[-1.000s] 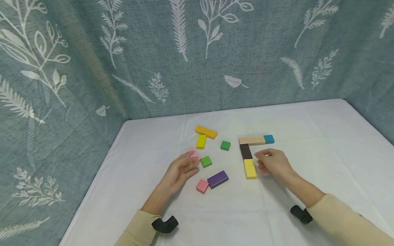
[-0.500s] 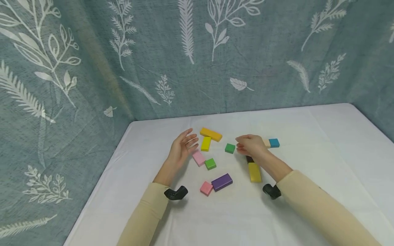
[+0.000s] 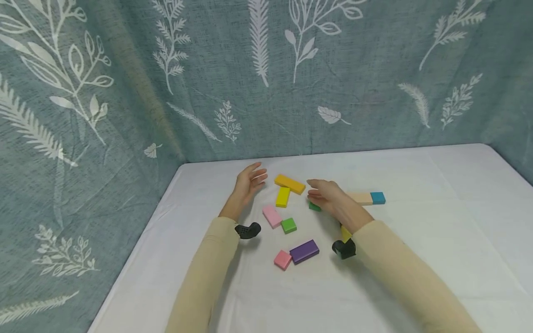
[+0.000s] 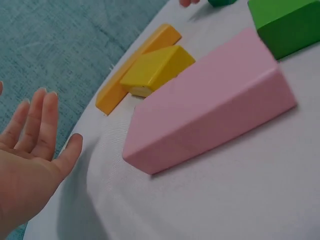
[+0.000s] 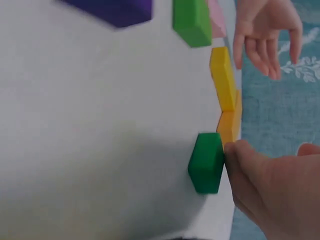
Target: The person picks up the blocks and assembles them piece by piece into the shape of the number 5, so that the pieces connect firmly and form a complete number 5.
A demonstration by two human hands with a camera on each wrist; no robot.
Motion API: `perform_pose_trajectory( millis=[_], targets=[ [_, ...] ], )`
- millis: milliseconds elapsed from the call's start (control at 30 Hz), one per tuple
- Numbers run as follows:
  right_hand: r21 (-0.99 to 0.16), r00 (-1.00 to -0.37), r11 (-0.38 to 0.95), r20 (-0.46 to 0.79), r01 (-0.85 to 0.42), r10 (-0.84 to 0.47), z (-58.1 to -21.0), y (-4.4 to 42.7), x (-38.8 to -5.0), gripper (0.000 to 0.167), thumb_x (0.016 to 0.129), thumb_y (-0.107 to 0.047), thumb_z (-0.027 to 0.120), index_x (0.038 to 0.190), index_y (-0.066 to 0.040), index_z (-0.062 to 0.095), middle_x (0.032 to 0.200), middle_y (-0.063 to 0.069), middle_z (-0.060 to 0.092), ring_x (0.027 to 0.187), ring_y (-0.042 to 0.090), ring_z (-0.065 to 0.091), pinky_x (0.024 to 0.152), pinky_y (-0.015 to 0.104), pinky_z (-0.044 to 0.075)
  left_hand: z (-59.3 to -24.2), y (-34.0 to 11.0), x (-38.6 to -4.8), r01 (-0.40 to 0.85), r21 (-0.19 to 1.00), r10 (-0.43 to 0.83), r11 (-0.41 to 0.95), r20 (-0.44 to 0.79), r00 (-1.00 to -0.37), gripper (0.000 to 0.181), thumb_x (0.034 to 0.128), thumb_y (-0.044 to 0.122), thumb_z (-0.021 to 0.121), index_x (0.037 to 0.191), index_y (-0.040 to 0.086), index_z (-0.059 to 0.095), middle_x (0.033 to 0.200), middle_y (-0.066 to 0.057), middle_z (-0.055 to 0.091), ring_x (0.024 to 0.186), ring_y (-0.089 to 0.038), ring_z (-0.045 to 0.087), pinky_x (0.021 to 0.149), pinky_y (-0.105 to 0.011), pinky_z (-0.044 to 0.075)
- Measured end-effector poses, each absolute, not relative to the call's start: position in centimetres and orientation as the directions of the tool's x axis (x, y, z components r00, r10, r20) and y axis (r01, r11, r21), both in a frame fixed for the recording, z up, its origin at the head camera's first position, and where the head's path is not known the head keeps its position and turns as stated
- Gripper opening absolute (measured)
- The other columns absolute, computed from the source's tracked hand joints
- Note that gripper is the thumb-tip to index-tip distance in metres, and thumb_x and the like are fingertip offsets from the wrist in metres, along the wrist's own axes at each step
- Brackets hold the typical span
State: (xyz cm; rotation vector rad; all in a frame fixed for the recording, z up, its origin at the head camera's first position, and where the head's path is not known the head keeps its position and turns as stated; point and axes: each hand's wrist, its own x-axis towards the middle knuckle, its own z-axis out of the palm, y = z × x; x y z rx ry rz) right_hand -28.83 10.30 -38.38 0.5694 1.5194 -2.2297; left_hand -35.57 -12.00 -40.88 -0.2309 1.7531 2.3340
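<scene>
In the head view my right hand (image 3: 331, 196) hovers above the dark green block (image 3: 315, 206) and partly covers it. Its fingers reach toward the orange block (image 3: 290, 184), and no block shows in its grasp. The right wrist view has the dark green block (image 5: 206, 163) just beside the fingers; contact is unclear. My left hand (image 3: 249, 183) is raised left of the orange block, fingers spread and holding nothing. Nearest to it lie a yellow block (image 3: 282, 197), touching the orange one, and a pink block (image 4: 210, 102), large in the left wrist view.
A light green block (image 3: 289, 225) sits against the pink one. Closer in, a purple block (image 3: 305, 251) touches a coral block (image 3: 283, 260). A natural wood block (image 3: 361, 198) adjoins a blue block (image 3: 378, 198). My right forearm mostly hides another yellow block (image 3: 345, 234). A curtain hangs behind the table.
My right hand has moved left from beside the black and yellow blocks to above the dark green block. My left hand has gone from over the pink block to farther back. The view has shifted slightly.
</scene>
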Motion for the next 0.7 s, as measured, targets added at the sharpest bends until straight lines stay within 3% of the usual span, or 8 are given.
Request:
perform_pose_trajectory(
  millis=[100, 233, 467, 700],
  targets=[
    [-0.729, -0.837, -0.444, -0.538, 0.521, -0.099, -38.5, 9.9, -29.4, 0.057, 0.099, -0.009, 0.047, 0.149, 0.0, 0.02, 0.148, 0.022, 0.022, 0.136, 0.029, 0.028, 0.107, 0.031, 0.032, -41.0, -11.5, -36.2, -0.271, 0.931, 0.087, -0.242, -0.258, -0.962, 0.048, 0.1003, 0.029, 0.046, 0.144, 0.008, 0.041, 0.135, -0.019, 0.048, 0.115, -0.029, 0.053, 0.102, -0.038, 0.039],
    [-0.705, -0.828, -0.482, -0.554, 0.521, -0.086, -38.8, 9.5, -29.9, 0.058, 0.099, -0.011, 0.048, 0.148, 0.002, 0.02, 0.149, 0.022, 0.021, 0.137, 0.029, 0.025, 0.109, 0.033, 0.028, -41.5, -10.8, -36.8, -0.276, 0.924, 0.123, -0.264, -0.251, -0.96, 0.048, 0.1009, 0.028, 0.043, 0.144, 0.007, 0.04, 0.136, -0.02, 0.047, 0.106, -0.025, 0.055, 0.103, -0.04, 0.038],
    [-0.688, -0.82, -0.506, -0.568, 0.52, -0.071, -39.4, 8.6, -30.3, 0.056, 0.1, -0.011, 0.046, 0.148, 0.002, 0.02, 0.149, 0.021, 0.02, 0.136, 0.028, 0.026, 0.111, 0.035, 0.025, -42.5, -9.8, -37.3, -0.288, 0.888, 0.134, -0.358, -0.257, -0.957, 0.05, 0.1002, 0.026, 0.046, 0.145, 0.005, 0.038, 0.143, -0.017, 0.04, 0.132, -0.029, 0.037, 0.109, -0.041, 0.03],
    [-0.697, -0.827, -0.507, -0.56, 0.507, -0.058, -39.2, 8.2, -30.7, 0.056, 0.1, -0.011, 0.046, 0.148, 0.002, 0.02, 0.148, 0.021, 0.019, 0.136, 0.028, 0.025, 0.111, 0.034, 0.025, -42.6, -9.4, -37.3, -0.302, 0.909, 0.167, -0.288, -0.263, -0.95, 0.052, 0.1005, 0.027, 0.046, 0.147, 0.006, 0.033, 0.146, -0.016, 0.038, 0.133, -0.027, 0.036, 0.111, -0.035, 0.026]
  ],
)
